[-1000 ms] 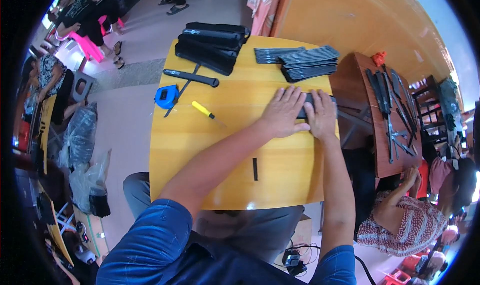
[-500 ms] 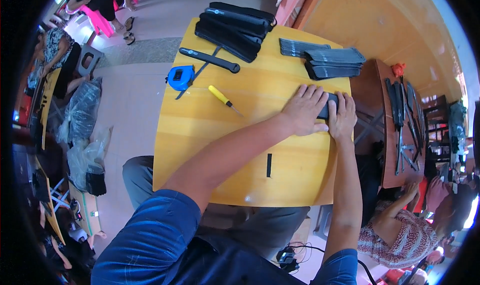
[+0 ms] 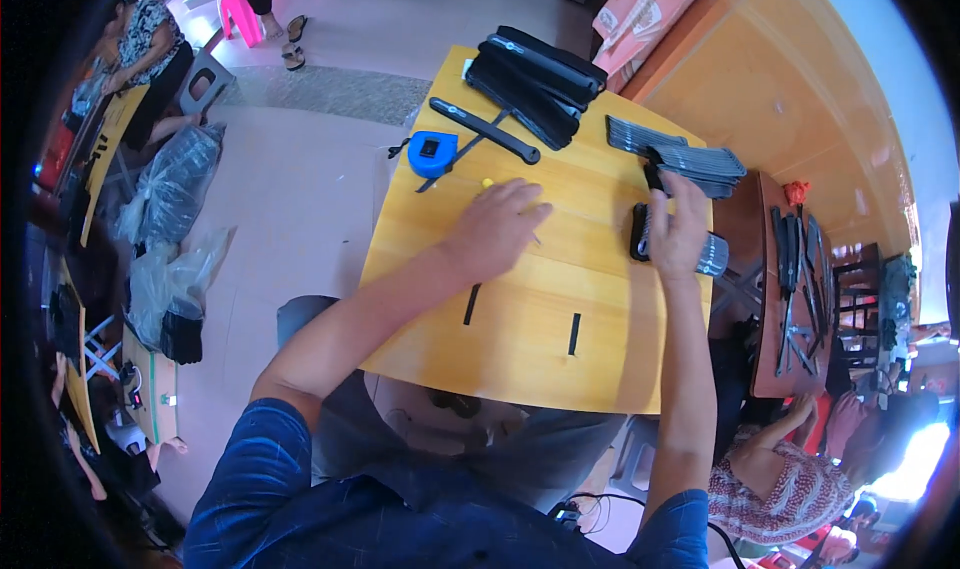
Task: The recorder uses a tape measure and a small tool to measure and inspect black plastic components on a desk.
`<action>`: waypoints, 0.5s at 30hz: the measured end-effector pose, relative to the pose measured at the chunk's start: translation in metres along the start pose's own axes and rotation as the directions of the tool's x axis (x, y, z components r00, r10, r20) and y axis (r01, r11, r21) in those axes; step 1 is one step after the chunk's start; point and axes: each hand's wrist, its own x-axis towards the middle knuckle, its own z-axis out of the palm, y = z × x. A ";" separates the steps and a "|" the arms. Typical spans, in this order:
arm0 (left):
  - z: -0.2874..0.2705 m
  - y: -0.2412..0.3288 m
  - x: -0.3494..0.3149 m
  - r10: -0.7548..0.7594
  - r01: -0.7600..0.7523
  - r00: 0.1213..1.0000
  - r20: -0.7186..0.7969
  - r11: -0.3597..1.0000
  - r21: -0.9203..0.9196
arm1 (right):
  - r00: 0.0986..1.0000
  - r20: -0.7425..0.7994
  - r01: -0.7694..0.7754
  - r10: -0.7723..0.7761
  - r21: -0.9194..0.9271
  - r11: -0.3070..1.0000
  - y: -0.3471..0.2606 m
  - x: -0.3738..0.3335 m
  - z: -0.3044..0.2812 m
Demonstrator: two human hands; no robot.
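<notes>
My left hand (image 3: 496, 227) hovers, fingers spread, over a thin-shafted tool with a yellow handle (image 3: 487, 183). Only its handle end and tip show; no grip on it is visible. A short black strip (image 3: 653, 177) sticks up between the thumb and fingers of my right hand (image 3: 681, 227). Beneath that hand lies a dark folded bundle (image 3: 711, 255), its middle hidden by the palm. Two more short black strips, one on the left (image 3: 472, 304) and one on the right (image 3: 575, 334), lie apart on the yellow wooden table (image 3: 520, 364) close to me.
A blue tape measure (image 3: 433, 153) and a long black strap (image 3: 485, 129) lie at the table's left. Black padded pieces (image 3: 540, 79) are piled at the far side. Grey strips (image 3: 690, 159) are stacked far right. Long dark tools lie on a brown side table (image 3: 765, 359).
My left hand has left the bundle and moved left to the yellow-handled tool. The right hand now has a short black strip. A second strip shows on the table. The view has shifted.
</notes>
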 end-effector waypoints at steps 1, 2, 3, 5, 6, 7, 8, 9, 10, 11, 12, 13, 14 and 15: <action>0.000 -0.014 -0.008 -0.006 0.009 1.000 -0.030 0.993 0.116 | 0.998 0.014 0.064 -0.065 0.058 0.996 -0.025 0.015 0.012; 0.001 -0.025 -0.016 -0.013 0.027 0.998 -0.059 0.973 0.230 | 0.995 0.054 0.080 -0.089 0.140 0.987 -0.048 0.025 0.028; 0.004 -0.031 -0.020 -0.022 0.038 0.997 -0.070 0.972 0.231 | 0.989 0.094 0.093 -0.116 0.217 0.972 -0.067 0.035 0.042; 0.005 -0.040 -0.022 0.039 -0.047 0.999 0.031 0.950 0.310 | 0.976 0.168 0.083 -0.137 0.293 0.953 -0.097 0.048 0.076; -0.001 -0.037 -0.019 0.034 -0.038 0.999 0.019 0.950 0.310 | 0.974 0.170 0.094 -0.149 0.293 0.952 -0.107 0.055 0.090; -0.006 -0.034 -0.016 0.028 -0.064 0.991 0.128 0.956 0.285 | 0.963 0.247 0.032 -0.108 0.292 0.956 -0.116 0.061 0.103; -0.012 -0.030 -0.015 0.030 -0.089 0.972 0.234 0.964 0.250 | 0.944 0.325 -0.032 -0.063 0.279 0.960 -0.120 0.065 0.113; -0.016 -0.027 -0.021 0.019 -0.077 0.974 0.225 0.965 0.251 | 0.941 0.329 -0.022 -0.076 0.284 0.959 -0.124 0.067 0.125; -0.019 -0.022 -0.029 0.026 -0.058 0.986 0.163 0.979 0.194 | 0.933 0.357 -0.032 -0.051 0.222 0.974 -0.129 0.069 0.136; -0.024 -0.018 -0.042 0.021 -0.035 0.994 0.104 0.989 0.141 | 0.923 0.384 -0.041 -0.028 0.170 0.985 -0.136 0.071 0.149; -0.030 -0.010 -0.051 0.018 -0.031 0.995 0.099 0.991 0.132 | 0.920 0.392 -0.038 -0.030 0.164 0.986 -0.137 0.070 0.152; -0.039 -0.001 -0.062 -0.061 0.061 0.997 0.040 0.998 0.021 | 0.895 0.445 -0.069 0.027 0.078 0.995 -0.136 0.070 0.155; -0.048 0.005 -0.077 -0.151 0.150 0.988 -0.009 0.985 -0.086 | 0.868 0.489 -0.094 0.083 -0.001 0.996 -0.139 0.071 0.158; -0.053 0.008 -0.092 -0.157 0.156 0.987 -0.012 0.984 -0.085 | 0.867 0.492 -0.089 0.076 0.003 0.996 -0.140 0.069 0.162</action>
